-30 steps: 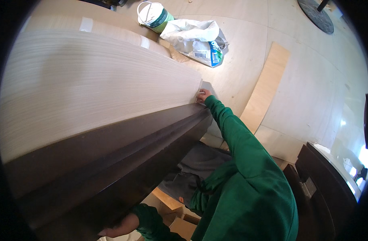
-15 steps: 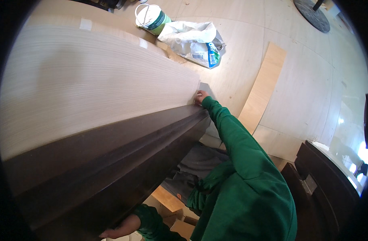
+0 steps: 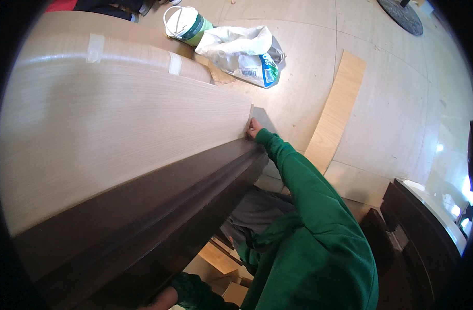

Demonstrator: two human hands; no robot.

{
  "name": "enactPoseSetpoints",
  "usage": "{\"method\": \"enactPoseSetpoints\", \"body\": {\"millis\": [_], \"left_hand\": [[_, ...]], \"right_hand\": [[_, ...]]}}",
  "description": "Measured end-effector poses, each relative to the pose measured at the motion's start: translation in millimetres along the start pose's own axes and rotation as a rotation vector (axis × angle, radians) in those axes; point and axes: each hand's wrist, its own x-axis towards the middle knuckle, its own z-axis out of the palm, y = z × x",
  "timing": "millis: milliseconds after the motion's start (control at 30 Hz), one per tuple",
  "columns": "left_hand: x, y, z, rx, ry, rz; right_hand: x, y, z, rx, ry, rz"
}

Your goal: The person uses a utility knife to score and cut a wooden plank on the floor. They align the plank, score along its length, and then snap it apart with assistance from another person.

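Observation:
A large pale wood-grain sheet lies over a dark brown moulded wooden panel, covering its far part. At the sheet's right end, my right hand has its fingers curled on the corner, just above the dark panel. My left hand is low in the picture at the panel's near edge. Its fingers are hidden by the panel and the picture's rim, so its grip does not show. Green sleeves cover both my arms.
A roll of wood-grain sheet with tape lies beyond the panel. Behind are a lidded bucket and a white sack. A narrow board rests on the floor. Dark wooden pieces stand at right; cardboard lies below.
The sheet's far edge has dropped toward me, uncovering more of the taped roll. My right hand stays at its corner, slightly further left. My left hand has slipped lower, partly out of view.

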Motion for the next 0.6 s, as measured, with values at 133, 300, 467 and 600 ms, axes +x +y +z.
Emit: {"method": "enactPoseSetpoints", "body": {"millis": [133, 300, 467, 600], "left_hand": [[-3.4, 1.7, 3.2, -0.006, -0.008, 0.005], [-4.5, 2.5, 4.1, 0.019, 0.003, 0.032], [-2.0, 3.9, 5.2, 0.024, 0.015, 0.042], [0.7, 4.7, 4.7, 0.032, 0.023, 0.042]], "right_hand": [[-0.8, 7.9, -3.5, 0.343, -0.203, 0.036], [-8.4, 0.8, -0.7, 0.073, -0.093, 0.081], [-18.6, -14.5, -7.8, 0.072, -0.065, 0.104], [-36.3, -12.5, -15.8, 0.416, 0.472, 0.178]]}}
